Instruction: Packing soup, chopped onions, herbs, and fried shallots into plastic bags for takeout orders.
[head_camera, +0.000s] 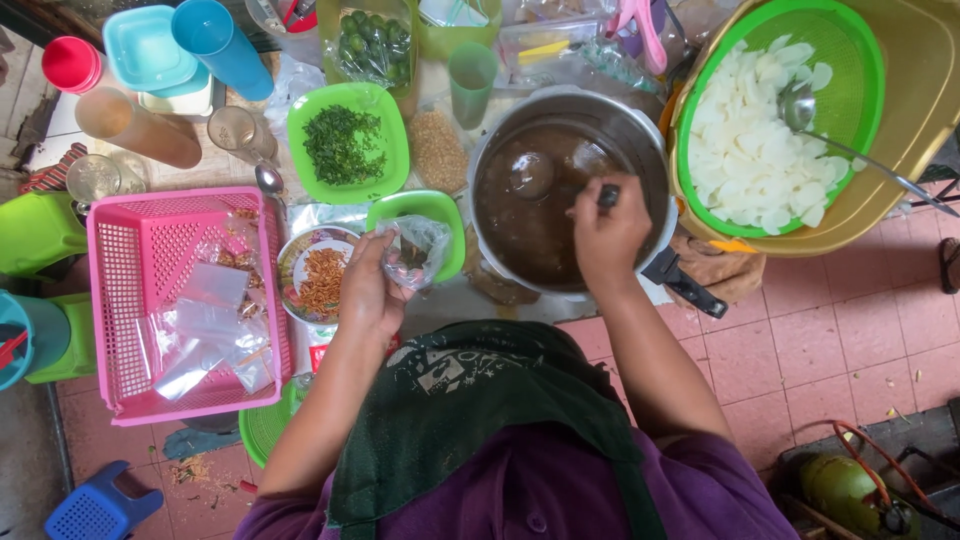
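Note:
My left hand (368, 285) holds a small clear plastic bag (415, 250) open in front of me, above a green bowl (440, 208). My right hand (606, 232) grips the dark handle of a ladle (532, 172) whose cup sits sunk in the brown broth of a large metal pot (640, 130). The bag hangs just left of the pot's rim. A small bowl of fried orange bits (318, 280) lies under my left wrist.
A pink basket (110, 300) with plastic bags sits at left. A green dish of chopped herbs (345, 145), a green colander of white slices (770, 130) with a spoon, cups and containers crowd the far side. A gas cylinder (850, 490) stands at lower right.

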